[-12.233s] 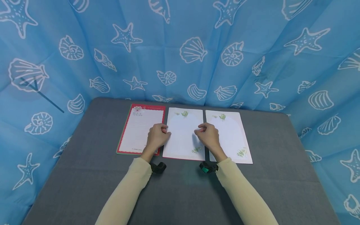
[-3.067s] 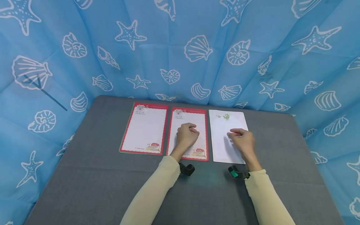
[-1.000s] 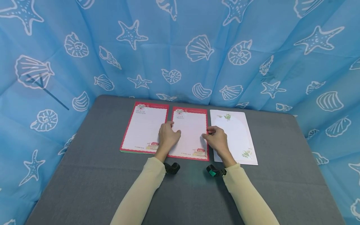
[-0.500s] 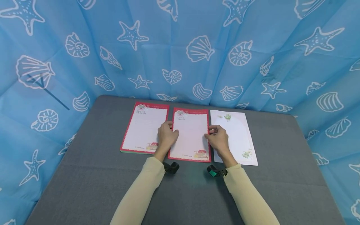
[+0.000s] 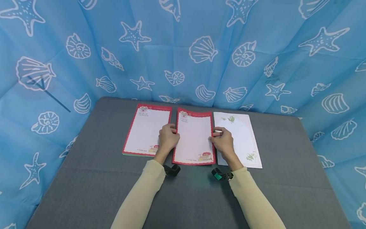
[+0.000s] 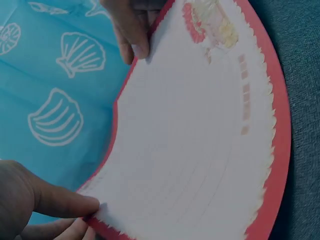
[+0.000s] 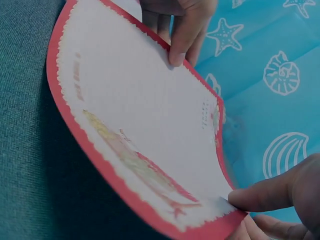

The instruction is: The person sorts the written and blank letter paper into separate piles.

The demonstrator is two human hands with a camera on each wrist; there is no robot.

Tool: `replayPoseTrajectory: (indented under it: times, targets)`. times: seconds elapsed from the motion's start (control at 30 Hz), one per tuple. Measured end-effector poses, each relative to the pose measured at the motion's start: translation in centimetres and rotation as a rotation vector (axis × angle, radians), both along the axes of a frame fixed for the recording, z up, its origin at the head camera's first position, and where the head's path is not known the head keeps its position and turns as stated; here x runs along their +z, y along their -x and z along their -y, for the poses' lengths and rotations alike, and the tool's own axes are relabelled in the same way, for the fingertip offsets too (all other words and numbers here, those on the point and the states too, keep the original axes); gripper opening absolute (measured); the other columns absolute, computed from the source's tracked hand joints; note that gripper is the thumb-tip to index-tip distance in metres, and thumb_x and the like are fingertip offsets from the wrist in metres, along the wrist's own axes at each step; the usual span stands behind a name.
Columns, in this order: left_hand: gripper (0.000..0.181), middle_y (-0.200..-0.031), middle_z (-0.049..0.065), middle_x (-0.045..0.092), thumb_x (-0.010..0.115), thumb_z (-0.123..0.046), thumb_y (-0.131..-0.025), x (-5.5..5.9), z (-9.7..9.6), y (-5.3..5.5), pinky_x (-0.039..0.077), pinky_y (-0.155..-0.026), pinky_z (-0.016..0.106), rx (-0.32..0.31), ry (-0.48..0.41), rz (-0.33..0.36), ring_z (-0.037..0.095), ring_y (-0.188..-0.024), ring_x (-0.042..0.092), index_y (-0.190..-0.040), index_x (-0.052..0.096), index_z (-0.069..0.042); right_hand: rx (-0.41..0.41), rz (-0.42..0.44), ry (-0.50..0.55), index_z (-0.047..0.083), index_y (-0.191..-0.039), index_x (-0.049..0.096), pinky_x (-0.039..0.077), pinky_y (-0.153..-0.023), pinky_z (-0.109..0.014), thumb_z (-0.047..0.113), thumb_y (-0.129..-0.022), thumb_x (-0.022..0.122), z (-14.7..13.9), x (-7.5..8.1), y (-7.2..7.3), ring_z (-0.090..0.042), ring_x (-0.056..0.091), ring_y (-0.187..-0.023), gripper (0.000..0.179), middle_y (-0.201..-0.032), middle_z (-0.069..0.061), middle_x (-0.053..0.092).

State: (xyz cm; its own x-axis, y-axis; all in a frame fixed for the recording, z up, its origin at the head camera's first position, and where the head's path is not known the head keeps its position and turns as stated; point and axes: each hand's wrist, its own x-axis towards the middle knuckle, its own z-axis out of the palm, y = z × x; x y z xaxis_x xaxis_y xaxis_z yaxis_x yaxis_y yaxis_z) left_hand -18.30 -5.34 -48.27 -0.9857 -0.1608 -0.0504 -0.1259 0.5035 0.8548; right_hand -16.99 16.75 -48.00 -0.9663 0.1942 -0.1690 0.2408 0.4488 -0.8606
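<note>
Paper, a red-bordered sheet [image 5: 193, 137] with a scalloped white writing area, sits at the middle of a row of three sheets on a grey table [image 5: 85, 178]. The left hand [image 5: 167, 139] pinches its left edge between thumb and fingers, and the right hand [image 5: 224, 142] pinches its right edge the same way. Both wrist views show the sheet bowed between the two hands, its long edges curving, with a small flower picture and a column of print at its far end and a coloured drawing at its near end. Just to its left lies a second red-bordered sheet [image 5: 145, 130], flat on the table, with a thin green edge showing under its near side. Just to its right lies a white sheet [image 5: 243, 140] with small green plant drawings at its top and near its lower right corner; the right hand partly covers its left side. Pale cream sleeves [image 5: 137, 197] cover both forearms, and a dark device is strapped at each wrist. Behind and around the table hangs a blue cloth [image 5: 200, 47] printed with white shells and starfish.
</note>
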Motion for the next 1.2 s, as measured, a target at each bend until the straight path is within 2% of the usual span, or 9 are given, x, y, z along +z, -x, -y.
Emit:
replayPoseTrajectory:
  times: [0.17, 0.37, 0.53, 0.97, 1.2]
  targets:
    - [0.031, -0.099, 0.016, 0.074, 0.070, -0.003, -0.088, 0.3, 0.5, 0.1, 0.054, -0.082, 0.050, -0.040, 0.000, 0.031, 0.032, -0.093, 0.069, -0.119, 0.071, 0.002, 0.010, 0.012, 0.018, -0.004, -0.131, 0.061, 0.054, -0.073, -0.027, 0.004, -0.093, 0.070, -0.3, 0.1, -0.1, -0.023, 0.066, -0.085, 0.040, -0.103, -0.021, 0.070]
    - [0.027, -0.099, 0.016, 0.075, 0.071, -0.006, -0.090, 0.9, 1.3, 0.3, 0.056, -0.079, 0.048, -0.041, -0.010, 0.031, 0.030, -0.093, 0.071, -0.115, 0.072, 0.003, 0.022, 0.004, 0.043, -0.005, -0.125, 0.065, 0.048, -0.064, -0.021, 0.006, -0.094, 0.069, -0.6, 0.6, -0.2, -0.015, 0.063, -0.077, 0.033, -0.098, -0.019, 0.072]
    - [0.025, -0.099, 0.015, 0.075, 0.072, -0.009, -0.091, 1.4, 2.2, 0.4, 0.056, -0.076, 0.046, -0.034, -0.017, 0.059, 0.029, -0.092, 0.071, -0.113, 0.072, 0.001, 0.049, 0.007, 0.096, -0.006, -0.124, 0.064, 0.052, -0.065, -0.020, 0.005, -0.094, 0.069, -0.5, 0.7, -0.2, -0.010, 0.064, -0.074, 0.032, -0.097, -0.018, 0.073]
    - [0.025, -0.103, 0.016, 0.073, 0.070, -0.011, -0.092, 2.5, 4.4, 0.7, 0.057, -0.077, 0.047, -0.009, -0.004, 0.082, 0.030, -0.095, 0.070, -0.115, 0.072, -0.002, 0.137, -0.037, 0.174, -0.010, -0.124, 0.061, 0.060, -0.074, -0.034, 0.001, -0.094, 0.068, 1.5, 1.3, 0.4, -0.012, 0.067, -0.074, 0.033, -0.096, -0.021, 0.073]
    - [0.026, -0.107, 0.018, 0.072, 0.068, -0.010, -0.093, 2.5, 6.2, 0.8, 0.055, -0.081, 0.049, 0.025, -0.002, 0.083, 0.033, -0.098, 0.069, -0.117, 0.071, 0.000, 0.148, -0.011, 0.204, -0.007, -0.125, 0.060, 0.060, -0.076, -0.037, 0.002, -0.094, 0.069, 3.4, 1.1, 1.0, -0.014, 0.067, -0.075, 0.034, -0.095, -0.019, 0.072]
